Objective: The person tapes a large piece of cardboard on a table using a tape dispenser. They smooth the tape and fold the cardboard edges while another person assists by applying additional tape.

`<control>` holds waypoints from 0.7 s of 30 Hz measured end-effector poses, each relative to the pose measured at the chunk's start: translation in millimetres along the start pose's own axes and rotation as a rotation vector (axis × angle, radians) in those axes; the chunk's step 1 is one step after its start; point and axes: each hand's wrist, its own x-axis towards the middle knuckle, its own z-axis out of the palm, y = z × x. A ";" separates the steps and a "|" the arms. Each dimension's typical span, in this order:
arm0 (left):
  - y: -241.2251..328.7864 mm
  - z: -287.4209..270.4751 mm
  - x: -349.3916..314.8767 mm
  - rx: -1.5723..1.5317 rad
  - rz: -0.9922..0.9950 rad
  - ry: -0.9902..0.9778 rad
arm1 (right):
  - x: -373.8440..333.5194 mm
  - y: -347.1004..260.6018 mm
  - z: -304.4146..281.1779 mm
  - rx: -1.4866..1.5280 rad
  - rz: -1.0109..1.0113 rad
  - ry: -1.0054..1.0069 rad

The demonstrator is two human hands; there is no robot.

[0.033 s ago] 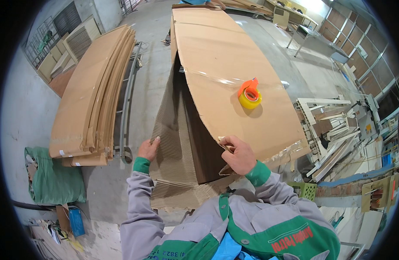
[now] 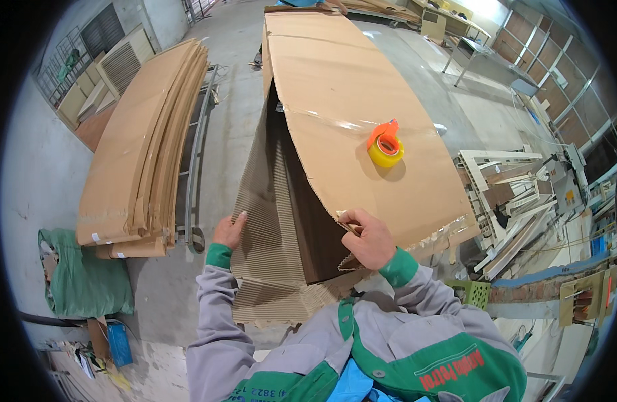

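A long brown cardboard sheet (image 2: pixel 362 100) covers a dark brown panel (image 2: pixel 301 214), which shows through the gap along its left side. My right hand (image 2: pixel 367 240) is closed on the near left edge of this top sheet, holding it up a little. To the left, my left hand (image 2: pixel 229 231) grips the outer edge of a ribbed corrugated cardboard flap (image 2: pixel 265 248), thumb on its ribbed face and fingers hidden behind. On the top sheet, beyond my right hand, rests an orange tape dispenser (image 2: pixel 382 134) with a yellow roll of tape (image 2: pixel 387 158). Clear tape crosses the sheet.
On the left, a stack of flat cardboard packages (image 2: pixel 137 147) lies on a metal-framed cart (image 2: pixel 196 161). A green sack (image 2: pixel 84 271) stands in front of it. At the right are white frame pieces (image 2: pixel 509 201) and a green crate (image 2: pixel 470 293). Part of another person (image 2: pixel 301 3) shows at the far end.
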 end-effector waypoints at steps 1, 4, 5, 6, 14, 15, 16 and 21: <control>-2.1 1.9 -2.4 0.012 0.004 0.009 | -2.6 -0.1 -0.3 0.000 0.015 -0.007; -10.2 6.3 0.2 0.025 0.003 0.018 | -4.8 -1.9 -1.4 -0.006 0.043 -0.021; -12.8 7.5 2.7 -0.009 0.002 -0.007 | -4.5 -2.6 -2.6 0.000 0.049 -0.024; -15.2 8.0 6.9 -0.028 0.005 -0.012 | -2.7 -3.8 -3.0 -0.004 0.053 -0.029; -19.1 9.7 18.8 0.014 -0.023 0.015 | 5.4 -17.6 -5.6 -0.090 0.098 -0.074; -18.0 10.5 17.8 -0.012 -0.027 0.011 | 5.1 -18.7 -5.3 -0.085 0.078 -0.070; -17.0 10.7 16.4 -0.039 -0.031 0.006 | 4.6 -19.6 -4.8 -0.078 0.077 -0.070; -10.1 9.3 13.9 -0.003 -0.025 0.028 | 6.0 -18.4 -3.5 -0.078 0.047 -0.068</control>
